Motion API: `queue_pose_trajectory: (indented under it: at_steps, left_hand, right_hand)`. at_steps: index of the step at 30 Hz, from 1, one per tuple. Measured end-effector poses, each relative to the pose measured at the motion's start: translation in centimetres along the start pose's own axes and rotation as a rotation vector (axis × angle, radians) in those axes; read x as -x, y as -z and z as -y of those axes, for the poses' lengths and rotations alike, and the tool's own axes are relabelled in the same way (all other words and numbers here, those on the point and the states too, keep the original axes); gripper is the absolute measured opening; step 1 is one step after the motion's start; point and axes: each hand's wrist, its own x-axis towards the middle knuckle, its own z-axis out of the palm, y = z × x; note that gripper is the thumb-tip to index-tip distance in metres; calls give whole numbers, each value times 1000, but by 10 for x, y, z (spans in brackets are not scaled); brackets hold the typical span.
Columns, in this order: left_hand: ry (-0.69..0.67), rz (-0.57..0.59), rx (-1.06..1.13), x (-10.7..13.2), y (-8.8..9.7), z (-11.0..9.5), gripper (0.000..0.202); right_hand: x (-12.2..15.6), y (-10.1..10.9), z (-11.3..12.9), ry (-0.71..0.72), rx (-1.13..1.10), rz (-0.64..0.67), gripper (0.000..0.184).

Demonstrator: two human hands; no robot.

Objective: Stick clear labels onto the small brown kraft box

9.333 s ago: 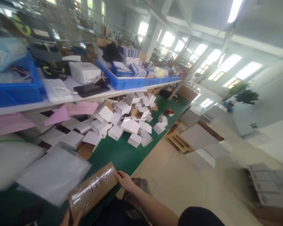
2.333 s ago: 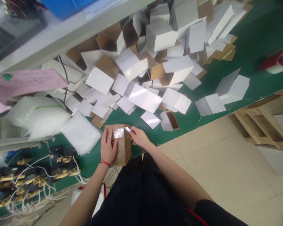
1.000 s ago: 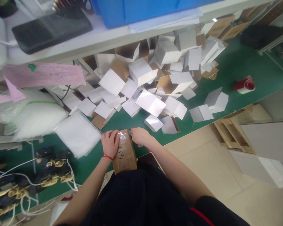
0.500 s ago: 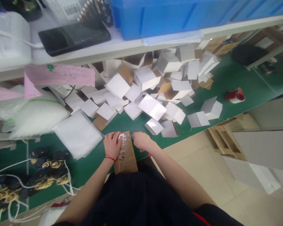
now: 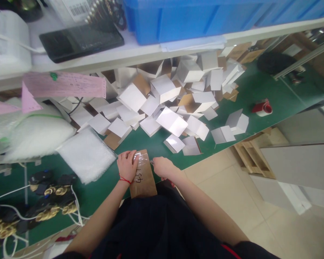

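A brown cardboard box with handwritten digits and shiny clear tape on its top lies at the green table's near edge, against my body. Across its left far corner lies my left hand, thumb and fingers curved over it, holding it. Just off the box's right side is my right hand, closed in a fist. A small grey tip pokes out of that fist towards the box; the rest of the object is hidden. Left of my left hand rests a stack of clear bubble bags.
Many small white boxes are heaped behind my hands. A red tape roll sits to the right. Brass-fitted black devices with white cables lie left. Overhead, a shelf carries a blue bin and a black phone-like slab.
My right fist has turned slightly and lowered a little beside the box. My left hand stays on the box. The whole view has shifted slightly.
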Motion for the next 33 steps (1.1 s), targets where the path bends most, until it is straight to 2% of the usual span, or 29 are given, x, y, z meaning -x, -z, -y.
queue_pose_trajectory:
  at_steps: [8, 21, 33]
  left_hand:
    - [2, -20, -7, 1, -2, 1, 38]
    - [-10, -43, -9, 1, -2, 1, 41]
    - [-19, -42, 6, -1, -3, 1, 41]
  right_hand:
    - [11, -16, -4, 12, 56, -37, 27]
    - [26, -35, -13, -2, 34, -1, 25]
    - [40, -79, -33, 1, 48, -65, 26]
